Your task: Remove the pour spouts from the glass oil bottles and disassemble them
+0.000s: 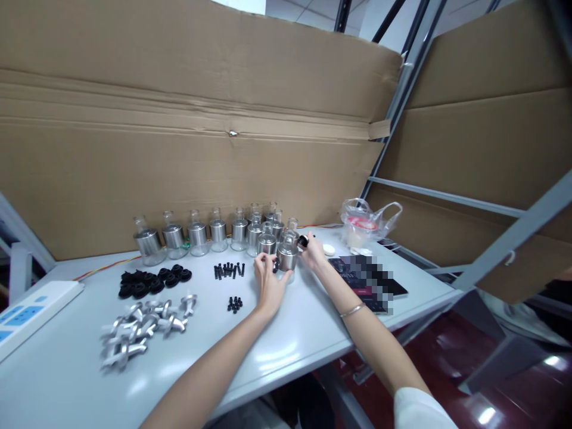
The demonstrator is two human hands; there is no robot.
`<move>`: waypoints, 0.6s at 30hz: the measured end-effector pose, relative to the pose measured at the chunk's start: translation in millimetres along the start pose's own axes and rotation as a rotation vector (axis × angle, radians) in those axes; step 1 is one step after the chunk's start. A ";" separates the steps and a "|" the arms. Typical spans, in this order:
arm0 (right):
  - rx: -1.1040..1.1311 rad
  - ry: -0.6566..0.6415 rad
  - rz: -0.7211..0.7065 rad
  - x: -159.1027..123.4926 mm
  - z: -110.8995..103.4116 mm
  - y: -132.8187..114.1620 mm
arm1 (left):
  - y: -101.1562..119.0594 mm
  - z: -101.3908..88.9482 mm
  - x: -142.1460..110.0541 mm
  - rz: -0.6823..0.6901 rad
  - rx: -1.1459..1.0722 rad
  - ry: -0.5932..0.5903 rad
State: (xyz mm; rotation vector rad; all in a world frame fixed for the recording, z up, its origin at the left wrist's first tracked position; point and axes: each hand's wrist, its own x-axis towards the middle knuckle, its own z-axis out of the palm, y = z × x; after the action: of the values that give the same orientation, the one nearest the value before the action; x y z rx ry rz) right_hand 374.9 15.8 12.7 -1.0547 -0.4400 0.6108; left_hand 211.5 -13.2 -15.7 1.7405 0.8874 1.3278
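My left hand is closed around a small black part, right beside the front glass bottle with a metal sleeve. Whether its fingers also press on that bottle, I cannot tell. On the bottle's other side, my right hand pinches a black cap-like piece near the neck. Its exact shape is partly hidden by the fingers. In front of the left hand lie short black tubes and a cluster of tiny black pieces.
More sleeved bottles line the back by a cardboard wall. Black round parts and silver metal fittings lie left, near a power strip. At right are a plastic bag, a white disc and a dark printed sheet.
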 end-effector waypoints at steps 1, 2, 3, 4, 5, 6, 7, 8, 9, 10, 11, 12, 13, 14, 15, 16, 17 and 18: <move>0.015 -0.004 0.026 -0.3 0.9 2.7 | -0.5 0.0 -0.5 -0.003 0.014 0.023; 0.030 -0.008 0.043 -0.9 2.0 4.7 | -1.0 0.1 -0.6 -0.008 0.017 0.037; 0.046 -0.012 0.055 -1.6 3.2 6.0 | -1.6 0.2 -0.5 -0.010 0.009 0.040; 0.061 -0.016 0.064 -2.1 4.2 6.9 | -2.2 0.3 0.0 -0.009 -0.007 0.032; 0.074 -0.022 0.071 -2.4 4.9 7.6 | -2.7 0.4 0.8 -0.007 -0.026 0.019; 0.087 -0.030 0.079 -2.4 5.3 8.0 | -3.0 0.2 1.6 -0.009 -0.043 0.003; 0.098 -0.038 0.085 -2.1 5.4 8.4 | -3.2 -0.3 2.5 -0.012 -0.055 -0.012; 0.108 -0.044 0.091 -1.6 5.2 8.9 | -3.0 -1.2 3.2 -0.017 -0.063 -0.021; 0.116 -0.046 0.096 -0.9 4.8 9.4 | -2.4 -2.4 4.0 -0.024 -0.068 -0.025; 0.123 -0.045 0.101 -0.1 4.3 10.0 | -1.4 -4.1 4.9 -0.033 -0.075 -0.025; 0.128 -0.040 0.104 0.6 3.7 10.8 | 0.0 -6.2 6.1 -0.048 -0.087 -0.021; 0.131 -0.031 0.108 1.1 3.2 11.8 | 1.5 -8.5 8.0 -0.071 -0.108 -0.015; 0.133 -0.020 0.112 1.5 2.7 12.9 | 3.0 -11.0 11.1 -0.105 -0.138 0.000; 0.135 -0.007 0.116 1.6 2.4 14.2 | 4.1 -13.5 15.5 -0.151 -0.176 0.027; 0.138 0.008 0.121 1.5 2.2 15.5 | 4.6 -15.8 21.5 -0.201 -0.215 0.061; 0.142 0.023 0.126 1.0 2.3 16.7 | 4.3 -17.6 29.2 -0.249 -0.250 0.098; 0.147 0.039 0.133 0.4 2.6 17.9 | 3.0 -19.0 38.2 -0.290 -0.277 0.136; 0.151 0.054 0.142 -0.3 3.1 18.8 | 0.8 -19.6 48.1 -0.315 -0.290 0.160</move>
State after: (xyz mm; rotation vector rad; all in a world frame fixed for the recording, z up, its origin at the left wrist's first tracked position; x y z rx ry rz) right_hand 368.1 24.3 -2.9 -0.9607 -0.2690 0.7290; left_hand 202.9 31.3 9.7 1.2303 0.9589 1.3201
